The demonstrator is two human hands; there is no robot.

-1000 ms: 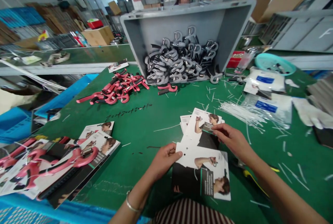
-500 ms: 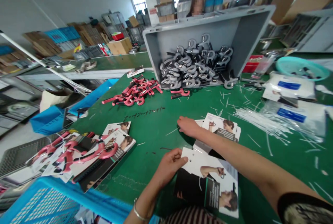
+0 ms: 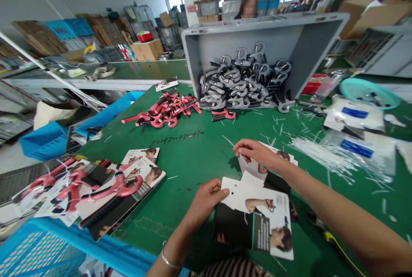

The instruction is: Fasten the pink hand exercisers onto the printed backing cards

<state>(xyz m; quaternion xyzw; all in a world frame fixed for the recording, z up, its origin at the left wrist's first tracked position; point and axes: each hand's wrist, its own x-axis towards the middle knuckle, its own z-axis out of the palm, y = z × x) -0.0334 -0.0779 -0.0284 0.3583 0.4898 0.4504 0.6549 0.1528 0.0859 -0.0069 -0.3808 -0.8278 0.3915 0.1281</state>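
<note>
My left hand [image 3: 207, 199] pinches the upper left corner of a printed card [image 3: 257, 223] with a white and black front, lying near the table's front edge. My right hand [image 3: 254, 152] is above the cards [image 3: 254, 171] just behind, its fingers bent and partly spread, with nothing seen between them. To the left, pink hand grips [image 3: 119, 184] lie fastened on more printed cards [image 3: 144, 182]. A heap of loose pink grips [image 3: 167, 109] lies farther back, and one more pink grip [image 3: 223, 114] rests alone beside it.
A grey crate [image 3: 322, 41] on its side holds many grey grips [image 3: 238, 83]. White ties [image 3: 325, 154], plastic bags [image 3: 357, 114] and a turquoise bowl [image 3: 350, 83] are on the right. A yellow-black tool [image 3: 337, 247] lies under my right forearm. A person [image 3: 249, 4] is behind the crate.
My right hand has moved right, over the rear cards. My left hand still holds the card corner. The view has shifted slightly, and the yellow-black tool now shows.
</note>
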